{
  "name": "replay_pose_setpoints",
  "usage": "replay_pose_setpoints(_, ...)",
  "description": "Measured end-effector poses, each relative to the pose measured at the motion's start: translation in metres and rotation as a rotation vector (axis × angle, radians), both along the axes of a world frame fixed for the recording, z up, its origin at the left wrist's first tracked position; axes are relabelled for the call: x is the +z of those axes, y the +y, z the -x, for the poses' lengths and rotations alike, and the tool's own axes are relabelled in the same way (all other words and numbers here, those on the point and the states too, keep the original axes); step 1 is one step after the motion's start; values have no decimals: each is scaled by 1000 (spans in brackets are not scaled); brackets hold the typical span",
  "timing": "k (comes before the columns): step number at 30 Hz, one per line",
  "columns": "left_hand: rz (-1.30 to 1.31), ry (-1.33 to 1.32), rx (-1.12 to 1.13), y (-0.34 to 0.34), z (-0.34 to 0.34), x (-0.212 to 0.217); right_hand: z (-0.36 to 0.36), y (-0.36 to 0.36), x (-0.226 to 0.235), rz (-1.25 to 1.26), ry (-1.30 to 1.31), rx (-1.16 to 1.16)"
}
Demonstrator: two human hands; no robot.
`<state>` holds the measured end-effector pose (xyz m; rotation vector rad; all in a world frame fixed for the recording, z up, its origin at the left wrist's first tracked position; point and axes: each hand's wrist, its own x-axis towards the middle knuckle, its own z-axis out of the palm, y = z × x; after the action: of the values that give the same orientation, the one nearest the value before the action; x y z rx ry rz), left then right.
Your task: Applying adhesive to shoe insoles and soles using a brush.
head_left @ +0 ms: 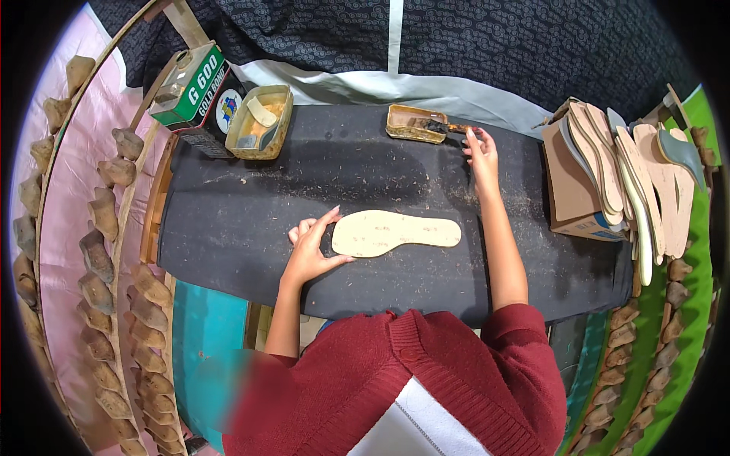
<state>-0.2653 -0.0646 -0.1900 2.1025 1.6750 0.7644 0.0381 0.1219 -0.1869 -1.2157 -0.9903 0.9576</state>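
A cream insole (397, 233) with small printed marks lies on the dark cloth in front of me, its wide end to the left. My left hand (308, 249) spans that wide end, thumb at the near edge and index finger at the far edge. Farther off to the right, my right hand (481, 154) pinches the stained handle of a brush (456, 128). The brush's dark head rests in a small yellowish tray (417, 136) with brown residue inside. What the bristles touch is too small to tell.
At the back left stand a green and white metal can (186, 99) and a yellowish tub (283, 125) holding scraper-like pieces. On the right, a cardboard box (566, 186) bears several stacked insoles (646, 175). Racks of wooden shoe lasts (99, 254) line both sides. Debris dots the cloth.
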Motion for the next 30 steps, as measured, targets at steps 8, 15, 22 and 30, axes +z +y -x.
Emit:
replay_pose_setpoints(8,-69,-61,-21,4,-1,0,15,29,3,-3,74,54)
replay_pose_setpoints(15,-72,-68,-42,5,-7,1,26,31,10,-171,-43,109)
replay_pose_setpoints(22,-89,-62,-42,4,-5,-1,24,6,28,-403,-321,112)
replay_pose_setpoints(30,-89,-73,-50,5,-5,-1,21,-2,25,-456,-330,63)
